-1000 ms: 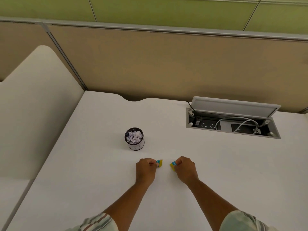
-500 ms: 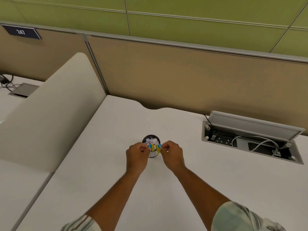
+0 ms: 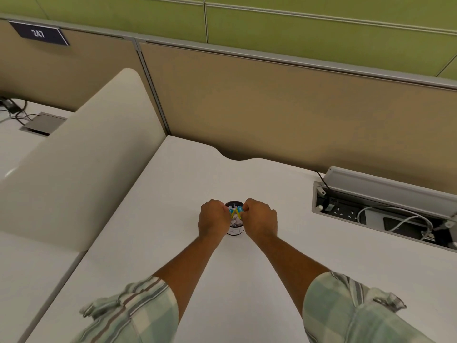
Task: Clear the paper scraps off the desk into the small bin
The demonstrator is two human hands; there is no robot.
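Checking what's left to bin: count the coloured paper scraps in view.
2. One scrap is pinched in the left hand, one scrap in the right hand, both over the small bin. Others may be hidden.

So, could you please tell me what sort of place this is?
Most likely an open-plan office cubicle: tan fabric partition panels, a dark desk-number plate reading 247, and a grey flip-up power socket box with cables recessed into the white desk.
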